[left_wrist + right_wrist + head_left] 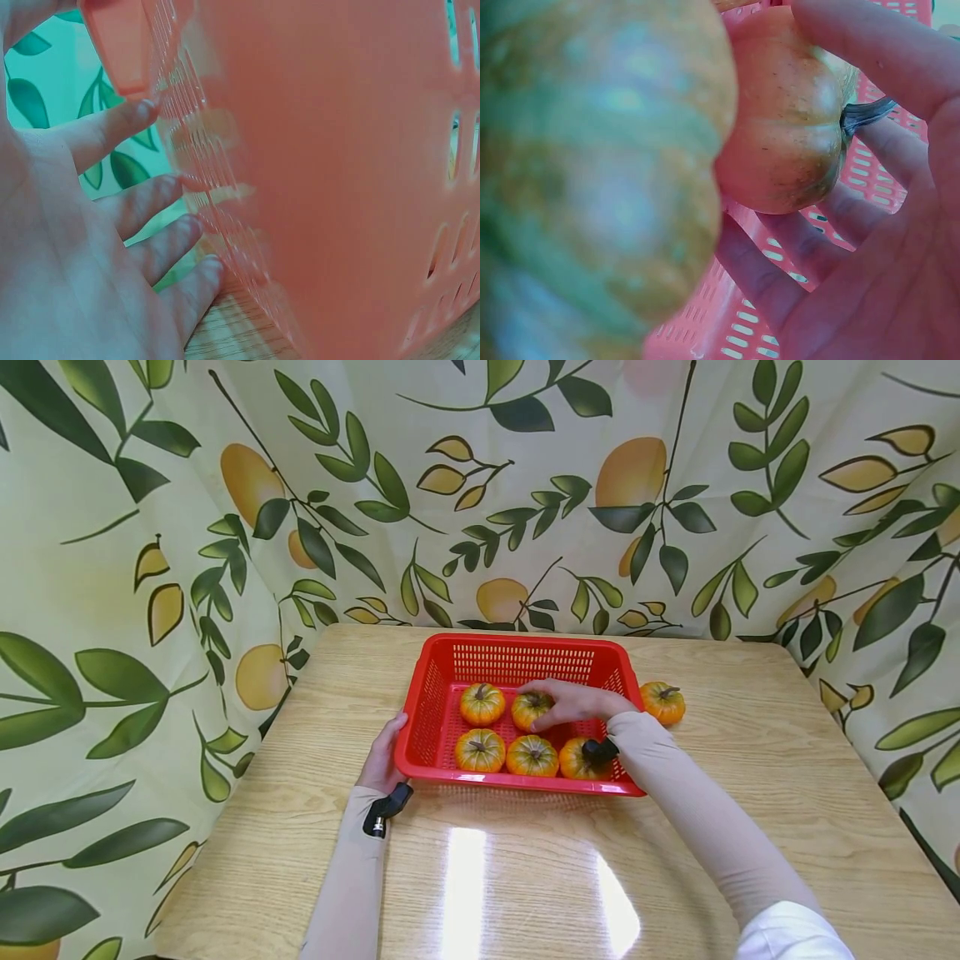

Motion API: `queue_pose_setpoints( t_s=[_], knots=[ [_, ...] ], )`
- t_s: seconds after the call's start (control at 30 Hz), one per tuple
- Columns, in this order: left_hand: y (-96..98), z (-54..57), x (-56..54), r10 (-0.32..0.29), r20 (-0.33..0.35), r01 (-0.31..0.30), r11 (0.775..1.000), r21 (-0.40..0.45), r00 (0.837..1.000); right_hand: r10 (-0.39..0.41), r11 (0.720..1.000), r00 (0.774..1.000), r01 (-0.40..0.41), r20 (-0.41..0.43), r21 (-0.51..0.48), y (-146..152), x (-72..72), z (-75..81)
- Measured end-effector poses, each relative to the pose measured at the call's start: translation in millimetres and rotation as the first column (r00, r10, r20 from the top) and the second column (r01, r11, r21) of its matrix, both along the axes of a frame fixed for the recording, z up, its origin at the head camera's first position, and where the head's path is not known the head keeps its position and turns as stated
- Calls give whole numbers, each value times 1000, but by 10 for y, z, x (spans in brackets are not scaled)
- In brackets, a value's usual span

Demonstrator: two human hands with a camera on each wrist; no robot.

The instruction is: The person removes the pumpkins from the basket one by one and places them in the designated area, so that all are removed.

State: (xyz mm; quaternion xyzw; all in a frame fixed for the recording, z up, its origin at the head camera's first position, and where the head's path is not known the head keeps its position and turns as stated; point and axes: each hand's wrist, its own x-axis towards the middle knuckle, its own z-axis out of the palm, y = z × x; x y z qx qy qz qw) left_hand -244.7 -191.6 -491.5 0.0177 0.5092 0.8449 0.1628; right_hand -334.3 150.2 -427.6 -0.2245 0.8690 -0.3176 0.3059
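A red plastic basket [517, 774] with slotted walls stands on the table, holding several small orange pumpkins in two rows. Inside it, my right hand [573, 703] grips a pumpkin [787, 120] in the back row, thumb on one side and fingers round the other, the dark stem toward the palm. Left of that one sits another pumpkin [482, 704]. The front row has a left pumpkin [480, 750], a middle pumpkin [532, 756] and a right pumpkin [577, 764], partly covered by the wrist camera. My left hand [384, 756] holds the basket's left side, fingertips against its outer wall [225, 217].
Outside the basket, just past its right side, one more pumpkin [663, 702] rests on the wooden table [750, 777], close to the right forearm. A leaf-patterned curtain [480, 485] hangs behind the table's back edge and along both sides.
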Motion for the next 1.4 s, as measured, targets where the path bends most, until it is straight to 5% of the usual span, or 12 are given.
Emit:
queue_pose_setpoints(
  t_s=[0.43, 0.7, 0.9, 1.4],
  knots=[
    [-6, -23, 0, -15, -15, 15, 1000, 26, 1000, -20, 1000, 998, 20, -54, -15, -64, 18, 52],
    [-31, -26, 60, 26, 14, -26, 999, 33, 1000, -5, 1000, 992, 3, -123, -20, -143, 15, 31],
    [4, -18, 0, -15, -1, 15, 998, 53, 1000, -64, 998, 985, 59, -159, -33, -40, 50, 105],
    [23, -4, 7, 8, 7, -8, 999, 38, 1000, -113, 992, 963, 94, -244, -89, 110, 113, 282]
  ],
)
